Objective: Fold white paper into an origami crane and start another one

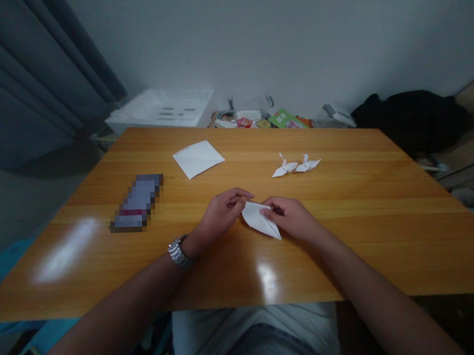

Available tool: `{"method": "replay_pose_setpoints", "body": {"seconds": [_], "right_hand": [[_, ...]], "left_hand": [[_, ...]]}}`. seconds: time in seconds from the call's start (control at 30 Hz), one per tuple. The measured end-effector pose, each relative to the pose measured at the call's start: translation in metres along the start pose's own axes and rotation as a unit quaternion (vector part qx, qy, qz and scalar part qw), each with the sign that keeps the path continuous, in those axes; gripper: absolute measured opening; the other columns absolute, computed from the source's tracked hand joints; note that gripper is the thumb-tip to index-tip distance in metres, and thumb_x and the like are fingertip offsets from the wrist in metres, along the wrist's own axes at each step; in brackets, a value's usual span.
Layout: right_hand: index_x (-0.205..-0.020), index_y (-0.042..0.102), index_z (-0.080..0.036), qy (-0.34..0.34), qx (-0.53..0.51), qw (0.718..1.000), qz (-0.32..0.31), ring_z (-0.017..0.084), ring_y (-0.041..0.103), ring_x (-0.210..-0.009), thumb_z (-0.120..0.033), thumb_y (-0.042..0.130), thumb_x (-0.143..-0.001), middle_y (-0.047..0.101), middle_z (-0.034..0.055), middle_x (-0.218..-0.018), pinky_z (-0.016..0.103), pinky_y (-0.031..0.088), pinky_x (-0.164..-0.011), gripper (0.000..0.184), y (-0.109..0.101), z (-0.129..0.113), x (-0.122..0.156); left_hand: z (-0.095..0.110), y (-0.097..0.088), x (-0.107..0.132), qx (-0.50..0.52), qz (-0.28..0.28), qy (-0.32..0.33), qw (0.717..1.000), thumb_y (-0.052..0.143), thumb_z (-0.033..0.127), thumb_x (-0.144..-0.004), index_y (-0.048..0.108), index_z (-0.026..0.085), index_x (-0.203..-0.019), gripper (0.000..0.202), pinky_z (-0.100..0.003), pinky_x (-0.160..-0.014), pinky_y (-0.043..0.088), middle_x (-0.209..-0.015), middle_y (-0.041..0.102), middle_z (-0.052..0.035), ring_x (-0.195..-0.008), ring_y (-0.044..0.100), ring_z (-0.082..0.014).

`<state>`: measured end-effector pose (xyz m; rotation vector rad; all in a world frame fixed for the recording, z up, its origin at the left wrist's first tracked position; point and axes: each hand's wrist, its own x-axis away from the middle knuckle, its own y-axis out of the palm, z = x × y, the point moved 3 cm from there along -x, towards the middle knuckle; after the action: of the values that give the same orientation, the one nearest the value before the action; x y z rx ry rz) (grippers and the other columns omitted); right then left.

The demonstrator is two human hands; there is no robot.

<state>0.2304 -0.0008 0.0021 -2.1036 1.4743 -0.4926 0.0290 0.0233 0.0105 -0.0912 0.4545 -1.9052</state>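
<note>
A small piece of folded white paper [257,221] is held between my two hands, just above or on the wooden table. My left hand [226,206] pinches its upper left corner, with the thumb in front and the fingers curled behind. At the upper right edge, my right hand [288,214] grips the paper, its thumb pressed on the front face. A crease runs toward the lower right point of the paper. Beyond my right hand, two folded paper cranes [297,166] stand side by side on the table.
The wooden table [378,219] carries a white paper sheet [198,159] with a perforated edge at the back left and a blurred-out phone-like slab [139,203] at the left. Behind the far edge are a white tray [160,110], a green booklet [285,119] and black cloth [409,114].
</note>
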Motion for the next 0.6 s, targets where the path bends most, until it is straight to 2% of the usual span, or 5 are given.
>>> {"method": "replay_pose_setpoints", "body": {"seconds": [0.17, 0.27, 0.4, 0.6], "right_hand": [[-0.100, 0.074, -0.020, -0.017, 0.032, 0.999, -0.010, 0.019, 0.066, -0.076, -0.037, 0.057, -0.097, 0.076, 0.0037, -0.088, 0.028, 0.042, -0.065, 0.024, 0.0005, -0.0026, 0.0008], [-0.098, 0.074, -0.021, -0.018, 0.020, 1.000, -0.009, 0.019, 0.066, -0.075, -0.037, 0.059, -0.096, 0.076, 0.0034, -0.086, 0.028, 0.043, -0.066, 0.023, 0.0021, -0.0034, 0.0012], [-0.103, 0.074, -0.020, 0.018, -0.039, 0.999, 0.034, 0.018, 0.066, -0.075, -0.039, 0.067, -0.090, 0.075, 0.0038, -0.085, 0.028, 0.047, -0.067, 0.024, 0.0021, 0.0004, 0.0004], [-0.090, 0.075, -0.018, 0.014, -0.089, 0.995, 0.041, 0.018, 0.065, -0.074, -0.041, 0.065, -0.091, 0.074, 0.0041, -0.083, 0.028, 0.046, -0.066, 0.024, 0.0012, 0.0002, -0.0008]], "left_hand": [[-0.0022, 0.0059, 0.0032, -0.083, -0.053, 0.019, 0.995, 0.067, 0.038, -0.091, 0.075, 0.019, -0.099, 0.022, -0.024, -0.072, 0.053, -0.096, 0.077, -0.0047, -0.085, 0.070, -0.0172], [-0.0054, 0.0059, 0.0022, -0.107, -0.050, 0.029, 0.993, 0.063, 0.040, -0.094, 0.075, 0.019, -0.093, 0.024, -0.026, -0.076, 0.052, -0.092, 0.077, -0.0044, -0.084, 0.069, -0.0178], [-0.0052, 0.0047, 0.0003, -0.095, -0.035, 0.013, 0.995, 0.064, 0.039, -0.093, 0.074, 0.018, -0.089, 0.024, -0.025, -0.072, 0.051, -0.087, 0.076, -0.0038, -0.079, 0.068, -0.0172], [-0.0030, 0.0052, -0.0007, -0.074, -0.038, 0.002, 0.997, 0.064, 0.037, -0.093, 0.073, 0.016, -0.086, 0.024, -0.023, -0.068, 0.049, -0.083, 0.075, -0.0028, -0.075, 0.067, -0.0156]]}}
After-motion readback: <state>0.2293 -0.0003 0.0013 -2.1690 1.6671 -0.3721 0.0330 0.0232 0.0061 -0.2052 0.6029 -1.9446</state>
